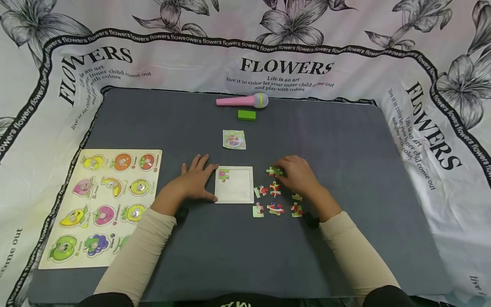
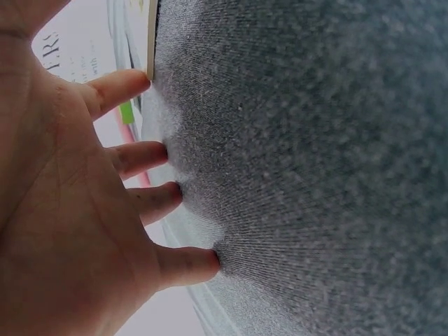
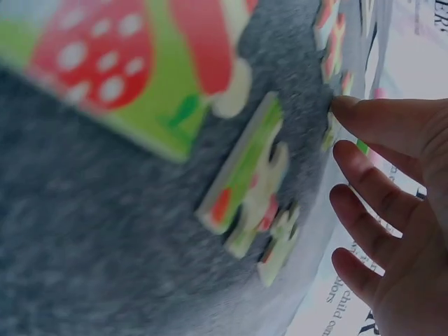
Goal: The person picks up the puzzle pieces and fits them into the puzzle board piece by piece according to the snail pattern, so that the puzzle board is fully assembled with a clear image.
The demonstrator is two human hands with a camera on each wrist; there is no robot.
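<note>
My left hand (image 1: 195,181) is spread at the left side of a white square puzzle tray (image 1: 238,189). Its thumb and index finger touch the tray's edge near two corners; the other fingertips rest on the grey cloth. One pink-and-green puzzle piece (image 1: 223,174) lies in the tray's upper left corner. Right of the tray, my right hand (image 1: 297,174) pinches a green puzzle piece (image 1: 273,171) between thumb and index finger, low over the cloth. Several loose red-and-green pieces (image 1: 275,209) lie below it, and some show large in the right wrist view (image 3: 248,189).
A wooden fruit board (image 1: 115,204) lies on the left, partly under my left forearm. Beyond the tray are a small picture card (image 1: 234,140), a green block (image 1: 246,115) and a pink toy microphone (image 1: 242,101). Flower-printed cloth (image 1: 284,72) borders the grey surface.
</note>
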